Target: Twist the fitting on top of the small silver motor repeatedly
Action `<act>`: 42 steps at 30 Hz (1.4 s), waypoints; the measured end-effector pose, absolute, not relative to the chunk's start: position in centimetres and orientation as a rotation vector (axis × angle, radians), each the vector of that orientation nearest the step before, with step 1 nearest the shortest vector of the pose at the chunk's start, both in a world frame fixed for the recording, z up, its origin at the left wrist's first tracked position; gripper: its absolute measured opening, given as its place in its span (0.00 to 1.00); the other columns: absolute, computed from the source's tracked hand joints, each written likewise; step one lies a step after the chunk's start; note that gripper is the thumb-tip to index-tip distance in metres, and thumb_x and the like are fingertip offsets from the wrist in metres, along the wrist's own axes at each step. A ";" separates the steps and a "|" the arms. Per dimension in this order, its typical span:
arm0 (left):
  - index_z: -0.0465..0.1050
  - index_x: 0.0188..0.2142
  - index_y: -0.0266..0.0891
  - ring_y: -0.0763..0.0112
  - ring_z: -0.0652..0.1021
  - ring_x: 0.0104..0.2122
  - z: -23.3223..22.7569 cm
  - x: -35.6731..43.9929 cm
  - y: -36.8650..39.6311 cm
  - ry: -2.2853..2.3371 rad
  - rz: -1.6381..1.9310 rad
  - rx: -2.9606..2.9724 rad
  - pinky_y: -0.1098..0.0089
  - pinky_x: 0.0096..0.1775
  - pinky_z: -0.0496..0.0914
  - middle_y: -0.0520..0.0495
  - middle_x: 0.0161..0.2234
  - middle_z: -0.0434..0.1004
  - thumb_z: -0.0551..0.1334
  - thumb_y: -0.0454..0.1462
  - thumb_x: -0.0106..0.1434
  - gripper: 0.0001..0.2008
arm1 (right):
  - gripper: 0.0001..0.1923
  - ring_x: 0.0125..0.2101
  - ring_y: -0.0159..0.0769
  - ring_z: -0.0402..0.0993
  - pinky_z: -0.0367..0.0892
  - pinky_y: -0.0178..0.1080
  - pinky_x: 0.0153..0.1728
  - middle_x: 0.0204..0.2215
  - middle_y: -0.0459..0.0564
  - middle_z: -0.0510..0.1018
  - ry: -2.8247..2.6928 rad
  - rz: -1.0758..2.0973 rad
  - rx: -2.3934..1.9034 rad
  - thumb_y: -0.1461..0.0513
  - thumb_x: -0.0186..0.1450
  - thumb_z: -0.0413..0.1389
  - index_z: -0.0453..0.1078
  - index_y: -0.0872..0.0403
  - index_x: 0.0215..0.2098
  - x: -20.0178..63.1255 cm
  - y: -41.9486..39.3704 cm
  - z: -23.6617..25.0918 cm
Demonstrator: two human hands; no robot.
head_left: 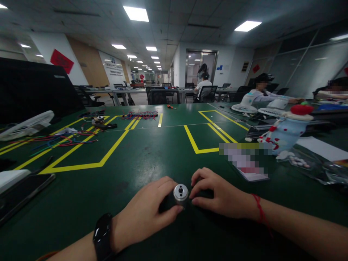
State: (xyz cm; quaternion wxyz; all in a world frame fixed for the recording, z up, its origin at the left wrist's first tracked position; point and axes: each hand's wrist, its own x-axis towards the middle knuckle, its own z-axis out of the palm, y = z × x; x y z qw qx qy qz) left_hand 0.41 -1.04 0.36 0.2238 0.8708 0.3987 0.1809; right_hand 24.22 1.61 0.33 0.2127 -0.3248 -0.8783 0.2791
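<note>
In front of me on the green table, my left hand (153, 204) is wrapped round a small cylindrical motor (181, 194). Its silver round end faces up, with a dark centre and two small holes; the dark body below is mostly hidden by my fingers. My right hand (217, 194) rests just to the right of the motor. Its fingers are curved, with a gap between them and the thumb, and nothing is held in it. The fingertips come close to the motor; contact cannot be made out.
Yellow tape (76, 168) marks areas on the table (152, 152). Loose wires (67, 139) and a phone (24, 195) lie left. A screwdriver (171, 107) lies farther back. A blurred flat item (248, 168), a light-blue cup (289, 132) and white fans (244, 103) are right. Co-workers sit beyond.
</note>
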 end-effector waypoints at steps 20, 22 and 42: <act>0.66 0.40 0.41 0.66 0.71 0.36 0.4 0.4 -1.0 1.091 0.508 2.389 0.68 0.36 0.63 0.51 0.38 0.70 0.62 0.34 0.63 0.07 | 0.06 0.41 0.36 0.68 0.63 0.40 0.44 0.39 0.49 0.72 -2.465 0.717 -0.948 0.63 0.62 0.60 0.76 0.53 0.38 23.7 1.9 0.1; 0.66 0.40 0.41 0.66 0.70 0.36 0.4 0.3 -1.0 1.093 0.507 2.393 0.68 0.36 0.63 0.51 0.38 0.70 0.62 0.34 0.63 0.07 | 0.06 0.40 0.35 0.69 0.63 0.39 0.43 0.39 0.48 0.73 -2.487 0.758 -0.934 0.62 0.61 0.61 0.76 0.54 0.37 23.9 1.9 0.3; 0.65 0.39 0.42 0.67 0.70 0.35 0.4 0.2 -1.1 1.095 0.516 2.383 0.68 0.35 0.63 0.52 0.37 0.70 0.62 0.34 0.62 0.07 | 0.06 0.31 0.31 0.69 0.64 0.35 0.31 0.33 0.47 0.73 -2.203 1.035 -1.050 0.60 0.63 0.58 0.73 0.55 0.36 24.9 3.3 0.1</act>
